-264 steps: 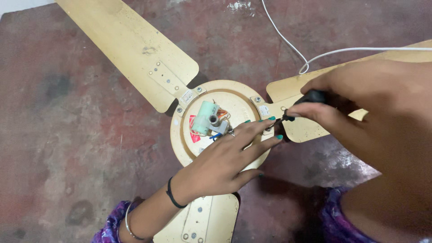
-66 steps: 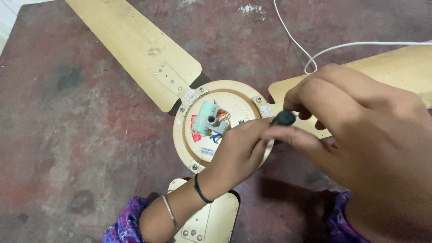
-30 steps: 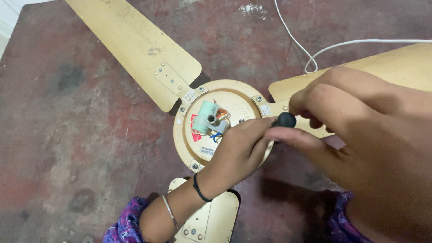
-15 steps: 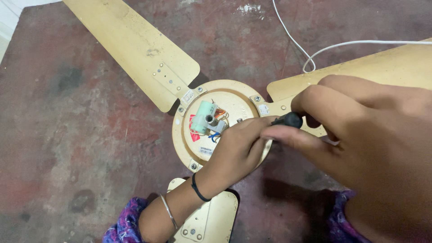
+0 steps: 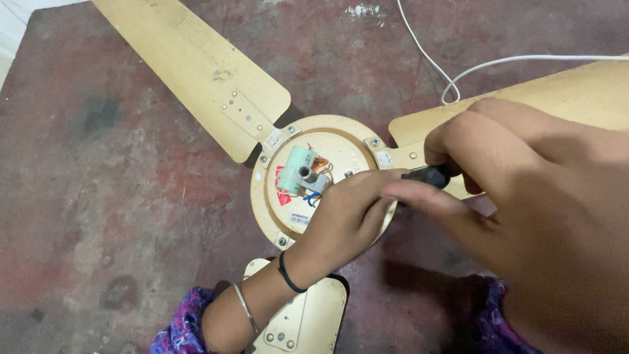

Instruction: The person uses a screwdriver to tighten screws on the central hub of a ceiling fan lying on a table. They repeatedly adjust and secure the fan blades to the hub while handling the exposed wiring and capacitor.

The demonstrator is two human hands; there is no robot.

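A cream ceiling fan lies on the floor, its round motor housing (image 5: 275, 210) facing up with a pale green shaft (image 5: 296, 172) and coloured wires at the centre. My left hand (image 5: 347, 216) rests on the housing's right rim, fingers curled by the spot where the tool tip meets it. My right hand (image 5: 524, 196) grips the black handle of a screwdriver (image 5: 429, 175), which points left toward the rim beside my left fingers. The tip is hidden by my hands.
Three cream blades spread from the hub: one to the upper left (image 5: 196, 72), one to the right (image 5: 576, 85), one toward me (image 5: 308, 321). A white cable (image 5: 458, 69) loops on the dark red floor (image 5: 98, 196) behind the fan. Purple patterned cloth (image 5: 177, 324) shows at the bottom.
My right hand has kept twisting the screwdriver handle in place, its fingers shifting around it. My left hand stays on the housing rim. The fan has not moved.
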